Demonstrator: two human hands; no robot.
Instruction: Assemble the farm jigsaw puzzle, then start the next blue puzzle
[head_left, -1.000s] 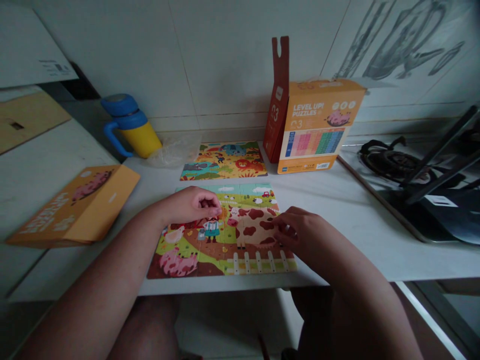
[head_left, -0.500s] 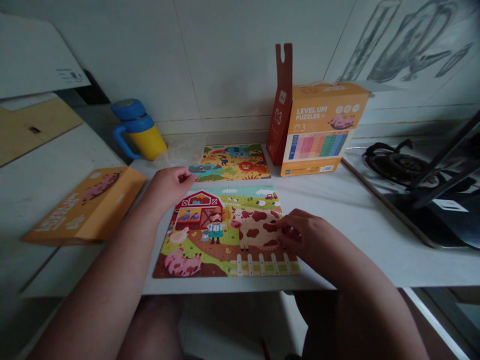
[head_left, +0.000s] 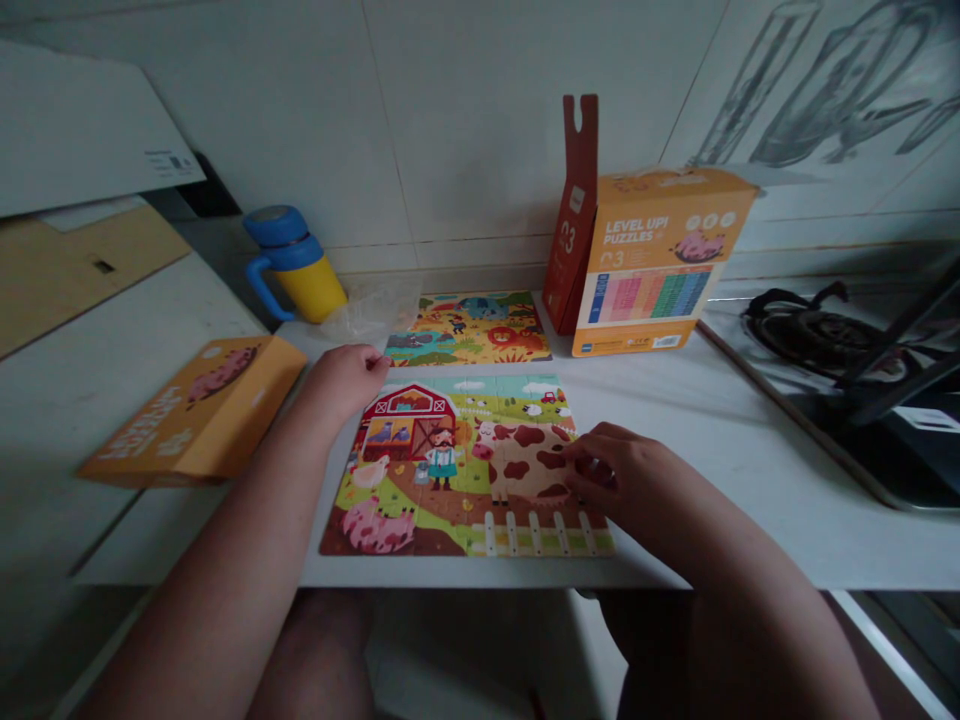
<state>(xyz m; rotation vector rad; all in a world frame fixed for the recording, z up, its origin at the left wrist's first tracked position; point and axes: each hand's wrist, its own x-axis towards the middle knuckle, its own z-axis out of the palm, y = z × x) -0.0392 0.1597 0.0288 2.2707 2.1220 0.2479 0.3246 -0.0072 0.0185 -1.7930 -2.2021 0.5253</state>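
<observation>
Farm puzzle point(head_left: 465, 470) lying flat at lower centre of frame, showing red barn point(head_left: 409, 430) and spotted cow point(head_left: 529, 465). Left hand point(head_left: 352, 380) curling by upper left corner, right hand point(head_left: 619, 465) bending over right edge; cannot tell whether fingers are gripping. Two puzzles, two orange boxes point(head_left: 660, 268), one bottle point(head_left: 309, 290) showing.
</observation>
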